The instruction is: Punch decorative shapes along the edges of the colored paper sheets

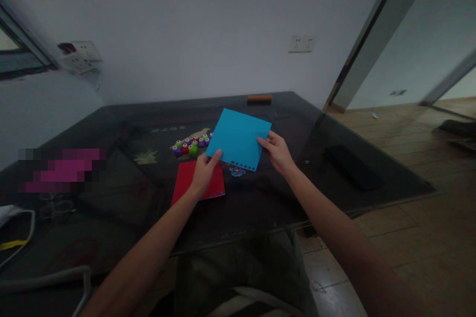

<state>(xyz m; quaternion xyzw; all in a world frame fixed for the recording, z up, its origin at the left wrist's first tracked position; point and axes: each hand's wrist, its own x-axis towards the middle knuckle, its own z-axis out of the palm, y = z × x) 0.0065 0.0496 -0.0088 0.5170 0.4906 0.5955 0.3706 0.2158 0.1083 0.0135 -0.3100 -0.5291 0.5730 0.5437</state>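
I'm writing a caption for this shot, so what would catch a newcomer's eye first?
The bright blue paper sheet, held up above the dark glass table by both hands, left hand at its near corner and right hand at its right edge, with a row of punched holes along its lower edge. Beneath it lies a red sheet, and behind, a cluster of small colourful punches.

1. The room was dim; the dark table [260, 208] showed little detail.
2. Brighter daylight fell on the floor [427, 168] at right.
3. Edges bowed with wide-angle distortion; a pixelated patch [61, 171] sat at left.
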